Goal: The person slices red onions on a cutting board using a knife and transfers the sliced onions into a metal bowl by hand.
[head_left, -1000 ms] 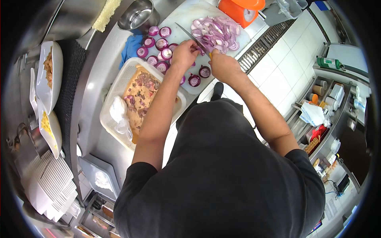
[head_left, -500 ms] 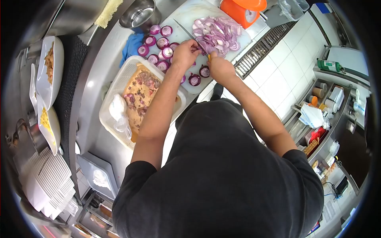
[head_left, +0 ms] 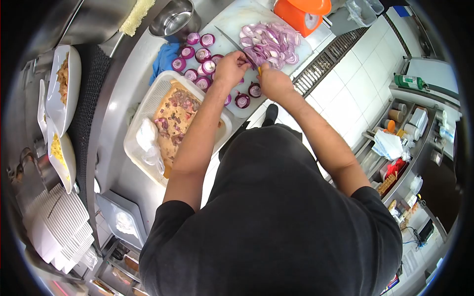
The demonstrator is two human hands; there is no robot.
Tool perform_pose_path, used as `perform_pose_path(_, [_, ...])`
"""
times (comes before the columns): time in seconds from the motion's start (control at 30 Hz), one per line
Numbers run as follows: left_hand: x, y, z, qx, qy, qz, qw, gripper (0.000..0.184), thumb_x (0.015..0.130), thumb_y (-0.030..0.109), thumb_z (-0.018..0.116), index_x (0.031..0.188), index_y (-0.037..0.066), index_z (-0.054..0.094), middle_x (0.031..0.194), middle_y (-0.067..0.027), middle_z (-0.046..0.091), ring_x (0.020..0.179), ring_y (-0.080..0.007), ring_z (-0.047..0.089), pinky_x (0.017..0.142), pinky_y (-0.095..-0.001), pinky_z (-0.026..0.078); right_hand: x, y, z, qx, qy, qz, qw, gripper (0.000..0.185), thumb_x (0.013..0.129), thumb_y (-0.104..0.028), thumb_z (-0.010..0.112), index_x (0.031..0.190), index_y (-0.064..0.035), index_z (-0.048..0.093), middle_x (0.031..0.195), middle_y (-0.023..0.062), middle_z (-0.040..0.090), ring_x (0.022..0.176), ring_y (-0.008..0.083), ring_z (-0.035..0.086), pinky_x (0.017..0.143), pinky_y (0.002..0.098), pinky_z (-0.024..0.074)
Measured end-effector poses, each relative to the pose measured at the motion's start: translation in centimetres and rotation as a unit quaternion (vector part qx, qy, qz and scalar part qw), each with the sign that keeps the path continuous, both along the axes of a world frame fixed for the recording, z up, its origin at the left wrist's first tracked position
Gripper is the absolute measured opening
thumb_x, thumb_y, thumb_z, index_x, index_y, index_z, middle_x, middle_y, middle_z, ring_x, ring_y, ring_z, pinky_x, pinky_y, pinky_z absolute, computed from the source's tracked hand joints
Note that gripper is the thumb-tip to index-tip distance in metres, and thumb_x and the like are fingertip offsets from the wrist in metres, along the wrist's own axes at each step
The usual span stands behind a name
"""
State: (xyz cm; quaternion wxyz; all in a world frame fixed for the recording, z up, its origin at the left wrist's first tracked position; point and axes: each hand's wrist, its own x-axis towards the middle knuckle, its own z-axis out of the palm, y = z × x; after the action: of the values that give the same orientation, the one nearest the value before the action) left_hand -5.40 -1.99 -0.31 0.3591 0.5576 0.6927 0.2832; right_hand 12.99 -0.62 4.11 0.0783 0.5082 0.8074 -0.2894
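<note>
My right hand (head_left: pixel 274 83) is closed around the yellow handle of a kitchen knife (head_left: pixel 228 37), whose long blade points away to the upper left over the white cutting board (head_left: pixel 217 20). Close against the blade, my left hand (head_left: pixel 230 70) has its fingers curled on a red onion, mostly hidden by the fingers and knife. Beyond the blade lies a heap of sliced red onion (head_left: pixel 271 43). Peeled, trimmed red onions (head_left: pixel 203 54) sit in a cluster left of my left hand. Two more onions (head_left: pixel 242 100) rest on the board near its front edge, below my hands.
A perforated plastic basket (head_left: pixel 129 140) with a tray of meat in sauce stands beside my left forearm. A steel pot (head_left: pixel 174 20), a blue cloth (head_left: pixel 165 60) and an orange scale (head_left: pixel 295 17) border the board. Filled white dishes (head_left: pixel 71 111) stand on the far left.
Both hands stay almost in place at the knife. The blade shows a little more clearly now, with its tip still toward the upper left. The heap looks about the same.
</note>
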Motion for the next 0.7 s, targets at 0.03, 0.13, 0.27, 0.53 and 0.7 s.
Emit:
perform_pose_path(0.03, [0.2,-0.2,0.2,-0.003,0.004,-0.004,1.0,0.025,0.09,0.013,0.083,0.11,0.002,0.072,0.103,-0.0115,0.081,0.097,-0.0215,0.08,0.085,-0.0338,0.061,0.3,0.1,0.4,0.007,0.008,0.011,1.0,0.031,0.105,-0.024,0.06,0.12,0.0034,0.056,0.1,0.0243,0.077,0.097,0.0413,0.077,0.084,0.0511,0.0596])
perform_pose_path(0.13, [0.1,0.1,-0.2,-0.005,0.015,-0.007,1.0,0.025,0.09,0.014,0.083,0.11,0.002,0.072,0.102,-0.0117,0.081,0.098,-0.022,0.08,0.085,-0.0339,0.061,0.5,0.6,2.6,0.004,-0.013,0.038,0.999,0.032,0.104,-0.024,0.061,0.119,0.0038,0.056,0.101,0.024,0.077,0.097,0.0406,0.077,0.084,0.0509,0.0596])
perform_pose_path(0.27, [0.0,-0.1,-0.4,-0.003,0.014,0.0,1.0,0.025,0.091,0.014,0.082,0.11,0.001,0.072,0.103,-0.0115,0.081,0.098,-0.0222,0.08,0.085,-0.0338,0.062,0.8,-0.3,3.8,-0.002,-0.02,0.023,1.0,0.032,0.104,-0.023,0.061,0.12,0.0044,0.056,0.101,0.0247,0.077,0.097,0.041,0.077,0.085,0.0511,0.0596])
perform_pose_path(0.53, [0.0,-0.1,-0.9,-0.001,-0.02,0.01,1.0,0.025,0.09,0.015,0.084,0.109,0.002,0.073,0.103,-0.0115,0.081,0.097,-0.0229,0.08,0.085,-0.0343,0.062,-0.1,-0.8,0.0,-0.019,-0.003,-0.031,0.999,0.035,0.105,-0.025,0.062,0.121,0.0045,0.054,0.099,0.0265,0.076,0.096,0.0436,0.076,0.084,0.0522,0.0597])
perform_pose_path(0.7, [0.9,0.0,-0.3,0.013,0.055,0.001,0.998,0.028,0.085,0.016,0.086,0.106,0.004,0.073,0.102,-0.0138,0.076,0.095,-0.0295,0.076,0.084,-0.0412,0.06,0.9,0.4,-1.0,0.004,0.027,-0.004,1.0,0.034,0.104,-0.028,0.063,0.118,0.0021,0.056,0.097,0.0258,0.076,0.093,0.0434,0.076,0.081,0.0541,0.0589])
